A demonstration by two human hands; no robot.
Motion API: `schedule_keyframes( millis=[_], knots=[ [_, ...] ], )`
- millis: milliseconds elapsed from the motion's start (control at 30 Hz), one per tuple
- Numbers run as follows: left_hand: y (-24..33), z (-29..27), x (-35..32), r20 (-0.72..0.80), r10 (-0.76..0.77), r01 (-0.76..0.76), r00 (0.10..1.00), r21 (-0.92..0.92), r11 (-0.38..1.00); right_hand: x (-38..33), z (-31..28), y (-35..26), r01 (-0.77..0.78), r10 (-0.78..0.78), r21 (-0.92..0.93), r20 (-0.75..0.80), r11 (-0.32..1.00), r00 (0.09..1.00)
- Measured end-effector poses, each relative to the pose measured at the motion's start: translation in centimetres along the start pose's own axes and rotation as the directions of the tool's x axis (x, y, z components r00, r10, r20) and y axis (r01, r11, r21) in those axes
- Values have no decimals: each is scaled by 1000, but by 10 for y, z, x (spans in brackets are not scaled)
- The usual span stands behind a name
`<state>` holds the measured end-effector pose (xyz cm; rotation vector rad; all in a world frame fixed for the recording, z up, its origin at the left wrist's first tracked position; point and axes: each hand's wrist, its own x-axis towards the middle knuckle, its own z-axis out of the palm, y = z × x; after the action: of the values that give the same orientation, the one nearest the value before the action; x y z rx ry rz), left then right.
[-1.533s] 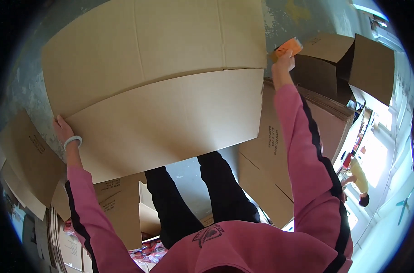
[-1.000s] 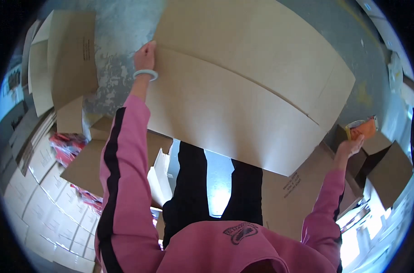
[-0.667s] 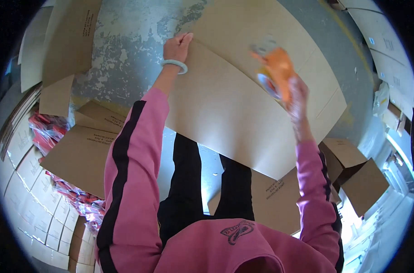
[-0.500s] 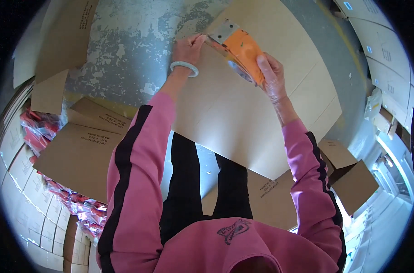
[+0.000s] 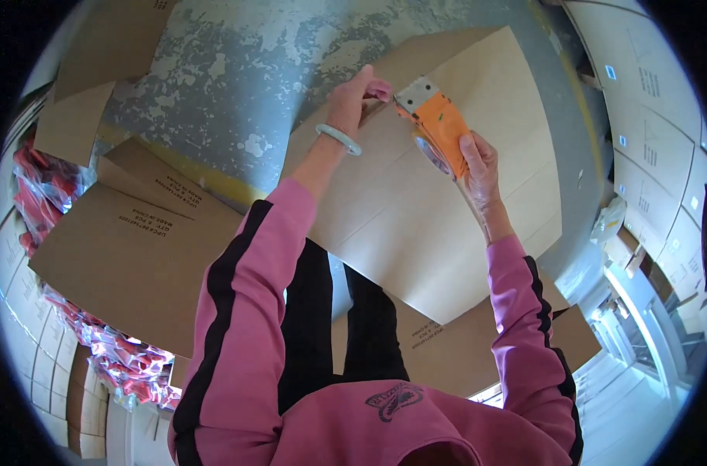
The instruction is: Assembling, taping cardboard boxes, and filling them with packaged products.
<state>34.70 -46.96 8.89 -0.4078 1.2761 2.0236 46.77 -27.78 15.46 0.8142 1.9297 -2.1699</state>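
Observation:
In my right hand [image 5: 482,167] is an orange tape dispenser [image 5: 444,126], gripped with the thumb on its side. Its grey metal head points up and left, and a tape roll [image 5: 433,155] shows beneath the body. My left hand [image 5: 357,101], with a pale bangle at the wrist, is just left of that head. The left fingers are curled by the far left edge of a large brown cardboard box [image 5: 416,225]; whatever they pinch is too small to make out. The box stands before my legs, its broad plain side under both hands.
An open carton [image 5: 128,248] is at the left, beside red items in clear plastic [image 5: 128,365]. Another carton [image 5: 105,46] stands at the far left. White cartons [image 5: 653,124] are stacked along the right. Further cardboard [image 5: 454,349] lies by my legs. Worn grey floor [image 5: 237,78] shows beyond.
Both hands have shifted right and slightly nearer, the dispenser with them. The left hand has turned, and a gap now shows between it and the dispenser's head. The box's far edge has tilted into view.

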Motion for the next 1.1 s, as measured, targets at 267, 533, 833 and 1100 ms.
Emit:
schedule_keyframes(
  millis=[267,533,833,1100],
  knots=[
    [-3,26,-9,189,-119,125,975,-18,992,-14,-35,-4,-14,23,-225,40,974,999],
    [-6,47,-13,353,-315,294,881,112,949,-35,-64,-13,-1,15,-216,64,976,998],
    [0,61,-23,281,-51,39,958,47,998,-32,-66,-25,-93,119,304,-68,948,991],
    [16,75,-26,157,-17,-69,987,526,848,-26,-85,-17,-154,143,286,61,946,988]
  ],
)
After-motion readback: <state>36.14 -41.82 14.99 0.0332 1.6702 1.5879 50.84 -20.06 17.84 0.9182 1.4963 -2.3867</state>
